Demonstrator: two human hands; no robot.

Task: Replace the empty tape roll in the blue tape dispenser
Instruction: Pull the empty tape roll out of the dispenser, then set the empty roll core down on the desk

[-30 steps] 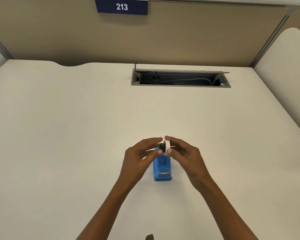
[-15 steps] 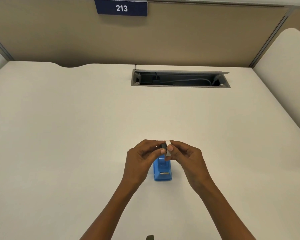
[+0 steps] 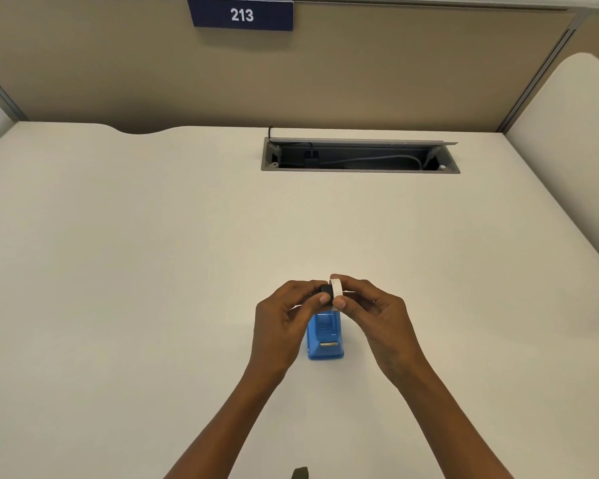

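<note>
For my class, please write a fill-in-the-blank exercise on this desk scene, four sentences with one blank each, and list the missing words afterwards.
1. The tape dispenser on the desk is coloured ____.
2. The left hand pinches a small ____ hub.
3. The right hand holds a ____ ring beside that hub.
4. The sign on the partition reads ____.

Missing words: blue; black; white; 213

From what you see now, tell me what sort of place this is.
Likely an office cubicle. A white desk sits against tan partition walls, a numbered sign reading 213 hangs on the partition, and a cable hatch is set into the desk.
</note>
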